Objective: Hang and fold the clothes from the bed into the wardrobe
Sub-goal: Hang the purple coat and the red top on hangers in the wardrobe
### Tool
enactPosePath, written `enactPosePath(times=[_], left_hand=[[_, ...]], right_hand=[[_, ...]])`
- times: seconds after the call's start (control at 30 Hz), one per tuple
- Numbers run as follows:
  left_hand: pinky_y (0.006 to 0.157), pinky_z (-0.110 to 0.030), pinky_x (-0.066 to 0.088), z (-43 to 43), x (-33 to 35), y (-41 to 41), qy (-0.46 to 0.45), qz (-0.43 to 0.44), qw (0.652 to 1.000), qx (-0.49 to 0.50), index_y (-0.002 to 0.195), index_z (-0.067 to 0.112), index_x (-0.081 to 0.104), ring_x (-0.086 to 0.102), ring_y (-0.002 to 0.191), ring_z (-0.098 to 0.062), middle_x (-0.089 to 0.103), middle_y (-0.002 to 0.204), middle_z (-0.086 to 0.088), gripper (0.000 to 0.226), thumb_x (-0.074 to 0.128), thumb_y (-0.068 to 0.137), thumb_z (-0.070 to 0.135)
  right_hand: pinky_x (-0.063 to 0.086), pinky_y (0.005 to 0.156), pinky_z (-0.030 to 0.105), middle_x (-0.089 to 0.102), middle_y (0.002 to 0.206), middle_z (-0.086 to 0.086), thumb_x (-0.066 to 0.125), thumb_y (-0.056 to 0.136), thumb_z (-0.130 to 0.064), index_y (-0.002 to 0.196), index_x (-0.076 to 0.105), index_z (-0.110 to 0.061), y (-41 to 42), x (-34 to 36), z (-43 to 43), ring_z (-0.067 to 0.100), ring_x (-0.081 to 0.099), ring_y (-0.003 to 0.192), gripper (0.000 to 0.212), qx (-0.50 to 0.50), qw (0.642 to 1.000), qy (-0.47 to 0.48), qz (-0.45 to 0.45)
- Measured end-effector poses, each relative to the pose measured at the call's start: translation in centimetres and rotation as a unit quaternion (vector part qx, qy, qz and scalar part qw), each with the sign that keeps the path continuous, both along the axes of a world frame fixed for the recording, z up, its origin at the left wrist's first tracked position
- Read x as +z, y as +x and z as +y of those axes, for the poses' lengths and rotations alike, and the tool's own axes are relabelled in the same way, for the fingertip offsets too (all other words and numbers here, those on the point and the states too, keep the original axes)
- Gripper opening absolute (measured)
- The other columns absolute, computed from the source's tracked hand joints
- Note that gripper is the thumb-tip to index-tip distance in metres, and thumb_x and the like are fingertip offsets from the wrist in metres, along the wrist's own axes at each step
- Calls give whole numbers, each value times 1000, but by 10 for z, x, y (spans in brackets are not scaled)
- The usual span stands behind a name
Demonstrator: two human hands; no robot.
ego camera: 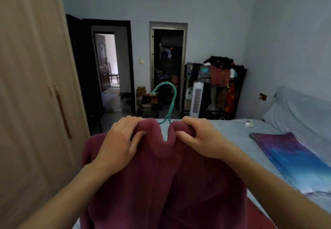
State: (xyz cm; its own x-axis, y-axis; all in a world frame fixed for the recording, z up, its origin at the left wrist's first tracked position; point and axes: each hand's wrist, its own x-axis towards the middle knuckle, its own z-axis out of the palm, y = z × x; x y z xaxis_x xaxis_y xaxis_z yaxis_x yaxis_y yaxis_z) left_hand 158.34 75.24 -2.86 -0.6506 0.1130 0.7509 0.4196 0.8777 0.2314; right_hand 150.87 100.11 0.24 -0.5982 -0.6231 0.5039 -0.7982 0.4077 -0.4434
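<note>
Left grip (pixel 120 139) pinches left side of maroon sweater (pixel 161 184) collar, fingers curled over top edge; right grip (pixel 198 137) pinches right side likewise. Green hanger (pixel 171 96) hook rises from neck opening between them. Sweater held up over near end of bed (pixel 232 130), grey-blue sheet. Purple-blue cloth (pixel 290 155) lies flat on bed at right. Wardrobe (pixel 32 103) doors shut at left. Far wall: two open doorways, shoe rack (pixel 146 103), white tower fan (pixel 197 98), clothes rack (pixel 223 85) heaped with garments.

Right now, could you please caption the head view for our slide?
The left hand and right hand grip a maroon garment on a teal hanger between the wardrobe and the bed.
</note>
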Motion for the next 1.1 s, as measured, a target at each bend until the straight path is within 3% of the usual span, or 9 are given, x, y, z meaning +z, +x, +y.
enactPosePath(times=[0.23,0.37,0.53,0.6,0.67,0.77,0.83,1.0,1.1], left_hand=[[76,-39,41,14,4,81,-35,13,965,258,118,20,68,45,93,-24,48,102,-3,37,67,81,21],[98,-34,43,27,10,120,52,-32,963,262,130,0,60,54,106,-29,51,113,-14,50,61,80,0],[112,-19,18,48,12,173,128,-63,947,288,143,2,43,34,135,-22,39,147,-10,69,41,92,48],[112,-17,12,48,11,191,187,-77,935,290,148,4,33,20,145,-16,23,156,-7,91,45,85,68],[113,-19,20,38,13,206,282,-84,909,295,145,2,33,22,144,-15,21,156,-8,101,59,74,70],[103,-41,48,7,22,237,440,-62,847,293,121,7,54,57,116,-24,57,125,-14,93,69,57,72],[92,-48,54,-19,25,268,522,-9,808,272,104,10,61,68,99,-27,70,103,-14,78,69,53,69],[70,-46,56,-100,22,356,551,66,768,319,76,10,59,66,72,-30,64,69,-9,5,63,78,10],[64,-36,48,-145,22,421,510,20,780,363,80,9,59,58,70,-26,57,69,-7,12,56,79,-2]], right_hand=[[43,57,23,61,68,-6,71,87,-23,80,66,-19,44,-34,-32,9,56,63,10,37,985,-163,-30],[42,53,22,61,63,-5,71,87,-27,76,65,-22,71,-44,-57,7,54,57,14,58,973,-206,-88],[39,49,16,60,62,-10,70,88,-31,73,60,-25,117,-41,-93,1,52,52,19,79,959,-253,-103],[37,48,11,62,65,-16,70,89,-32,77,61,-27,146,-38,-113,1,57,55,17,97,957,-257,-91],[37,50,8,62,64,-16,70,90,-32,81,61,-25,178,-37,-137,0,60,58,14,117,956,-256,-78],[42,56,13,65,71,-12,70,91,-22,90,63,-18,231,-38,-178,2,62,64,8,144,960,-232,-60],[52,67,22,71,87,-2,67,90,-9,105,65,-11,269,-37,-205,7,67,78,15,188,956,-210,-79],[52,86,35,68,101,1,66,89,-10,111,66,-9,363,-34,-265,12,65,95,22,311,929,-165,-114],[54,87,38,71,102,0,64,91,-31,111,68,-16,406,-30,-291,14,67,97,25,426,885,-86,-166]])
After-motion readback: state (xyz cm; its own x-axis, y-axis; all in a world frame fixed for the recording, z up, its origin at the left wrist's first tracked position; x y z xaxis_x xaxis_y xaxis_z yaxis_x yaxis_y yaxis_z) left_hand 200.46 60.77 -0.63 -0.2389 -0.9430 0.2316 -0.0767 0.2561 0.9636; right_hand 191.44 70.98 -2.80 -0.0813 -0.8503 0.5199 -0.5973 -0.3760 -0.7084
